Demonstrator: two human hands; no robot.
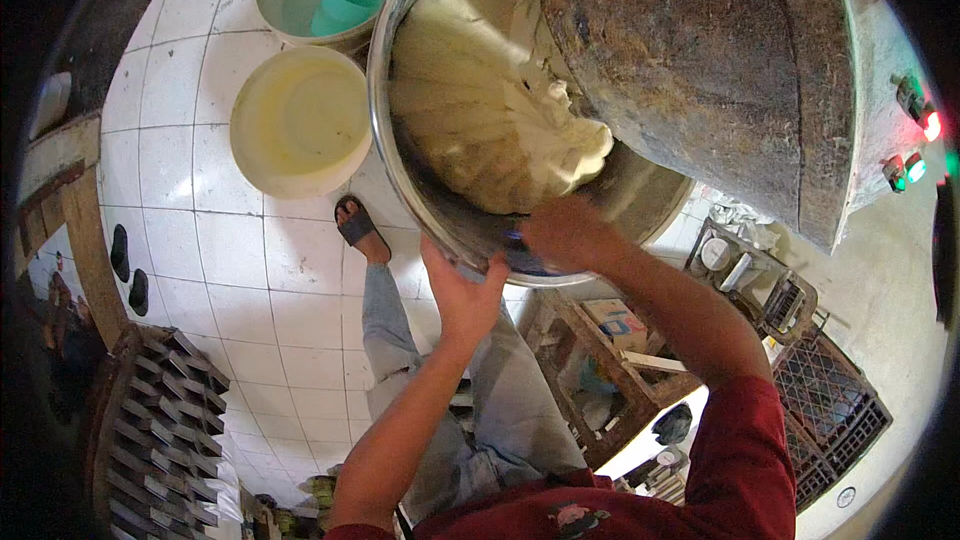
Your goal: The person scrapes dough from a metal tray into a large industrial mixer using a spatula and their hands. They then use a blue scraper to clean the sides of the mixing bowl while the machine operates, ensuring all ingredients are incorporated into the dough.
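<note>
A large mound of pale dough (pixel 480 90) fills much of a big metal mixing bowl (pixel 392 155) in front of me. My left hand (pixel 462 290) grips the bowl's near rim, its thumb along the edge. Inside the bowl, just below the dough's near edge, my right hand (pixel 568 232) is closed and slightly blurred. A small bit of blue shows beside its fingers; what it is cannot be made out. A worn brown mixer housing (pixel 700 60) hangs over the bowl's right side and hides part of the dough.
Left of the bowl, a cream basin (pixel 300 125) and a tub (pixel 290 0) with a green scoop (pixel 345 8) stand on white tiles. A wooden stand (pixel 560 360), a scale (pixel 715 253) and a black crate (pixel 830 410) are at right. Stacked dark metal pieces (pixel 165 440) sit lower left.
</note>
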